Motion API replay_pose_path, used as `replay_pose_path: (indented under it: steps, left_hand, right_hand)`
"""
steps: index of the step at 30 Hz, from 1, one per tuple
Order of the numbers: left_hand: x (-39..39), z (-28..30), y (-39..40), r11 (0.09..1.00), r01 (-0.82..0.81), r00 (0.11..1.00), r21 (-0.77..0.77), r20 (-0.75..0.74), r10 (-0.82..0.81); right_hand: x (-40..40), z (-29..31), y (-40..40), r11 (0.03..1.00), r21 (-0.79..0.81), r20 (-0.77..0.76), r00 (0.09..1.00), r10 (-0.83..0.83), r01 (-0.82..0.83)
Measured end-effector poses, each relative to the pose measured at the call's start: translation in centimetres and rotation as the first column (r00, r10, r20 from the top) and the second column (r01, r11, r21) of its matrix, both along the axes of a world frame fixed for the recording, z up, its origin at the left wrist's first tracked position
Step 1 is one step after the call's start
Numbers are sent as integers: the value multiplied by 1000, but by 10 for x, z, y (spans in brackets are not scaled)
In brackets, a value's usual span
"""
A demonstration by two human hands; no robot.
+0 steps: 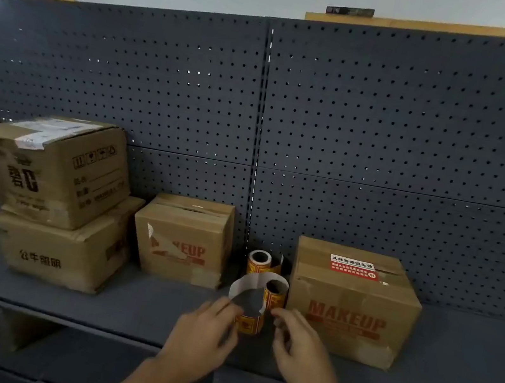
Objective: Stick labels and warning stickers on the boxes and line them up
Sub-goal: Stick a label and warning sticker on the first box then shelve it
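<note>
Two bare hands meet over a roll of stickers (274, 295) on a grey shelf (457, 356): the left hand (204, 333) curls its fingers (223, 307) round the roll's loose strip (248, 297), a white-backed loop that bows up and out from the core, with orange-and-red stickers showing on its lower turn just beside the thumb; the right hand (302, 346) hovers just to the right of the strip with fingertips (279, 314) bent together, and whether they pinch a sticker or the strip's edge cannot be told through the blur. Behind this roll stands a second roll (261, 261), upright, near the dark pegboard (388, 130) that backs the shelf. Just right of both rolls sits a box (347, 314) printed MAKEUP in red, already bearing a red-and-white label (352, 267) on its top. Left of the rolls, set further back, is a smaller MAKEUP box (182, 243) with a torn patch across its front print. Further left two bigger cartons are stacked: the lower carton (60, 256) lies flat on the shelf and the upper carton (50, 171) rests on it askew, a white paper label on its lid. The boxes stand apart along the shelf, not in an even row
</note>
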State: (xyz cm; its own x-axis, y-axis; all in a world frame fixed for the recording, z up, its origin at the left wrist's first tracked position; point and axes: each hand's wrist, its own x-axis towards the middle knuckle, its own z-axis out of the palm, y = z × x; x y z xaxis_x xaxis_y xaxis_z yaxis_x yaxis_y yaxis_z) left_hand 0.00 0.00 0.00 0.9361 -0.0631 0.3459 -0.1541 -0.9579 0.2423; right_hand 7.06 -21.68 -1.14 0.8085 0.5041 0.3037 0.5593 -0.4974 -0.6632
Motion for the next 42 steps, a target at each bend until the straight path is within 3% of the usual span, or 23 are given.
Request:
replay_pose_path:
  steps: [8, 16, 25, 29, 34, 42]
  left_hand:
    - [35, 3, -19, 990, 3, 995, 139, -98, 10]
    - [45, 3, -18, 996, -9, 992, 94, -123, 21]
    - [41, -1, -15, 1000, -5, 997, -22, 80, 7]
    - [38, -3, -12, 991, 29, 995, -134, 95, -17]
    - [36, -4, -12, 985, 71, 992, -160, 118, -52]
    - [37, -4, -11, 961, 122, 985, -247, 146, -87]
  right_hand:
    - [24, -7, 24, 985, -175, 100, 995, 13, 5]
    - [26, -9, 28, 985, -173, 177, 983, 50, -19]
    - [16, -16, 36, 996, 67, 269, 960, -77, 61]
    - [14, -9, 39, 975, 191, 195, 968, -155, 118]
    - [18, -12, 40, 970, 157, 182, 961, -211, 183]
    - [17, -9, 45, 982, 136, 216, 964, -156, 129]
